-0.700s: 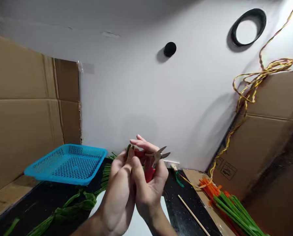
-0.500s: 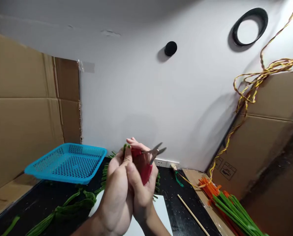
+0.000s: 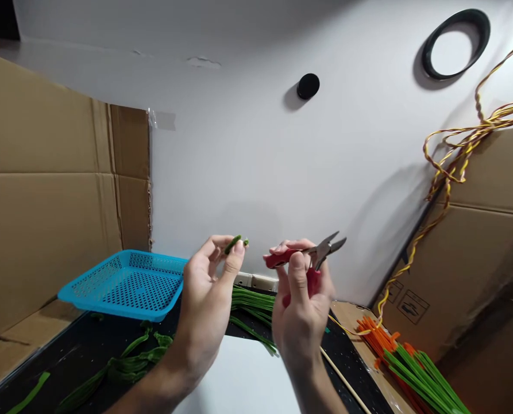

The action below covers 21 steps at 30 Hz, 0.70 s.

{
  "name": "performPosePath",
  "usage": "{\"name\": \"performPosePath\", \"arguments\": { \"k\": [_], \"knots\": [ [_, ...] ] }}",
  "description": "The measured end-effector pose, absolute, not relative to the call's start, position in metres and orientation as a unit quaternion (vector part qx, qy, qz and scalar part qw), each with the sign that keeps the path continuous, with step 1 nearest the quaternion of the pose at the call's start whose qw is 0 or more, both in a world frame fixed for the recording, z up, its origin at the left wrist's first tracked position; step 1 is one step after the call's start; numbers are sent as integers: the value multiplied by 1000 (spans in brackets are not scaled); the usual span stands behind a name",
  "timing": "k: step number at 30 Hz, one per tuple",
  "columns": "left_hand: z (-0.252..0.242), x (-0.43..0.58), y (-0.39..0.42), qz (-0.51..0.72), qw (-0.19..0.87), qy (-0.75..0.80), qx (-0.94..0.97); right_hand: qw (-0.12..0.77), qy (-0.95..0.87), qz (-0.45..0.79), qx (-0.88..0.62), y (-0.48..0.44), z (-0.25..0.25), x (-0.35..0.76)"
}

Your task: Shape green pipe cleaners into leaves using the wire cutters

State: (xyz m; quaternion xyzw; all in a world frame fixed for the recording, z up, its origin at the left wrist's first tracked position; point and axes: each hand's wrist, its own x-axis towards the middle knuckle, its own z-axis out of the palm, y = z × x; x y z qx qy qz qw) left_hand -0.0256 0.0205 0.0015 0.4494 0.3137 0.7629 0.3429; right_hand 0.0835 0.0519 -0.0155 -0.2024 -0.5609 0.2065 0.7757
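Between thumb and fingers, my left hand (image 3: 211,282) pinches a short bent piece of dark green pipe cleaner (image 3: 232,244). My right hand (image 3: 303,299) is wrapped around red-handled cutting pliers (image 3: 325,248), whose metal jaws are spread and point up to the right. The two hands are apart, raised above a white sheet (image 3: 239,379). Behind and below them lies a bundle of long green pipe cleaners (image 3: 251,302), partly hidden by both hands.
A blue perforated basket (image 3: 114,310) stands at the left. Green fuzzy shapes (image 3: 131,365) lie in front of it. At right are a wooden stick (image 3: 342,379), orange pipe cleaners (image 3: 374,336), bright green ones (image 3: 424,374) and a cardboard box (image 3: 489,230) with twisted yellow wire (image 3: 415,241).
My hands were together and have moved apart, the right one going right with the pliers. The green piece stays in my left hand. The view has shifted slightly.
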Motion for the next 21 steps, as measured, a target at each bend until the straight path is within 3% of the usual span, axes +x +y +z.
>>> {"name": "performPosePath", "arguments": {
  "k": [4,8,15,21],
  "knots": [
    [13,-43,13,740,230,346,528,634,-731,14,-253,47,2,118],
    [20,-47,4,729,252,328,545,545,-789,-141,-246,38,12,128],
    [23,-46,-2,706,333,295,550,564,-769,-155,-257,33,14,125],
    [24,-45,-9,717,322,298,542,575,-767,-125,-254,36,13,127]
  ]
}}
